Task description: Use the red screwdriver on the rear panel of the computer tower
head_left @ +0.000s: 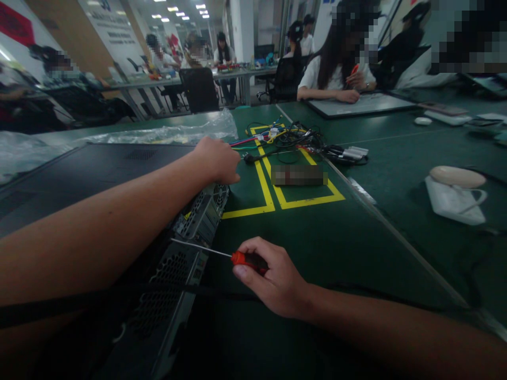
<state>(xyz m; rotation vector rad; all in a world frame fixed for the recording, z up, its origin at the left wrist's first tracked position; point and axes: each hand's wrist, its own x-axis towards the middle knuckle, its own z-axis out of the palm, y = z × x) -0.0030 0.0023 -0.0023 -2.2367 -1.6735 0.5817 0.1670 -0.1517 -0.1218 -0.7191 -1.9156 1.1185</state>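
A black computer case (95,158) lies on its side at the left, its perforated metal back panel (170,269) facing right. In my right hand (273,279) is a screwdriver (247,260) with a red and black handle. Its thin shaft points left, and the tip shows close to the back panel. My left arm reaches across the case. At the far end of the panel, above a round fan grille (220,195), my left hand (217,162) is closed with its fingers curled down; what they grip is hidden.
Tangled cables (293,137) and a blurred-out dark block (299,175) lie by yellow tape markings (253,212) on the green table. Clear plastic wrap (198,125) sits behind the case. A white mug (455,200) stands right. A person (336,63) sits opposite.
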